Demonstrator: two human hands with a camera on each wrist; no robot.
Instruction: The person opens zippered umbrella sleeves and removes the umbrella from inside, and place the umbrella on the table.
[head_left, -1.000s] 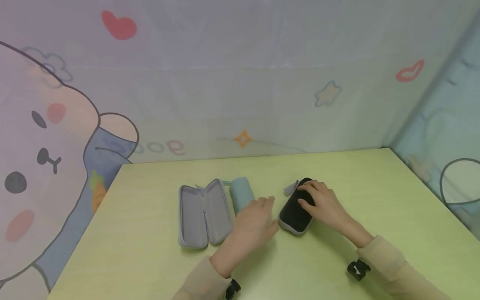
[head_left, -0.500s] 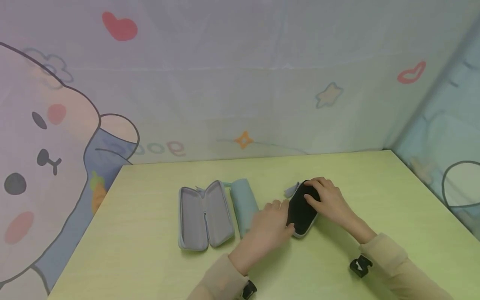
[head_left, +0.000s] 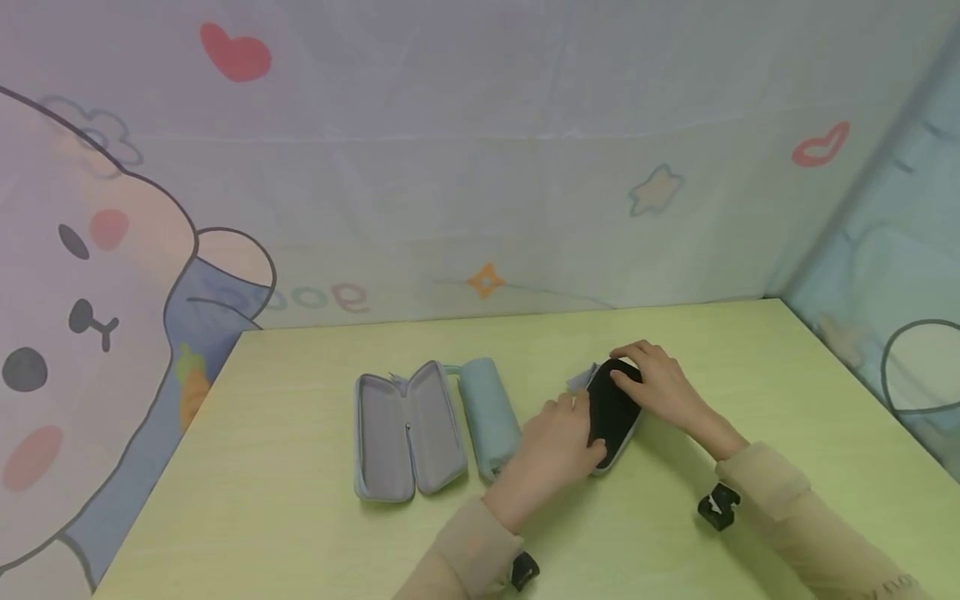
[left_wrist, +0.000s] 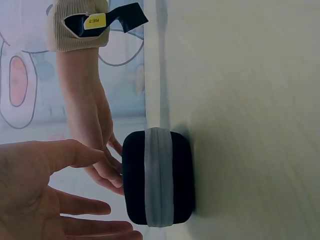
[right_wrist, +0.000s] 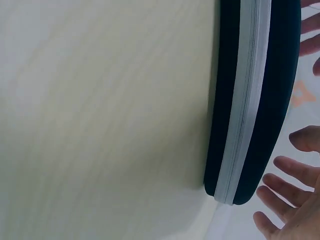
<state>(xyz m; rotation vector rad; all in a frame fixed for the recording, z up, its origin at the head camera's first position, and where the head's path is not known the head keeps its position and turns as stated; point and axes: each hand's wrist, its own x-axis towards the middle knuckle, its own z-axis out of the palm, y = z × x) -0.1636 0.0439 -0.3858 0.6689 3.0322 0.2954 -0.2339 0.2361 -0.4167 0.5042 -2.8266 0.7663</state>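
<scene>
A black zip case [head_left: 613, 410] with a grey zipper band [left_wrist: 159, 177] lies closed on the table. A grey pull tab [head_left: 579, 381] sticks out past its far left edge. My left hand [head_left: 557, 446] is at the case's left side, fingers relaxed and thumb toward its near end. At the far right end, my right hand [head_left: 664, 387] has its loosely spread fingers over the edge and its thumb over the top. In the right wrist view, the fingertips [right_wrist: 285, 164] of that hand are close beside the case.
Left of my left hand stands an open grey case [head_left: 382, 442], its two halves spread. Beside it lies a light blue cylindrical pouch [head_left: 489, 412], its near end partly behind my left hand. The pale table [head_left: 262, 467] meets a printed cloth backdrop [head_left: 480, 167].
My left hand has moved right, away from the blue pouch, up to the black case. The black case has shifted slightly right and turned a little. My right hand stays at its far end.
</scene>
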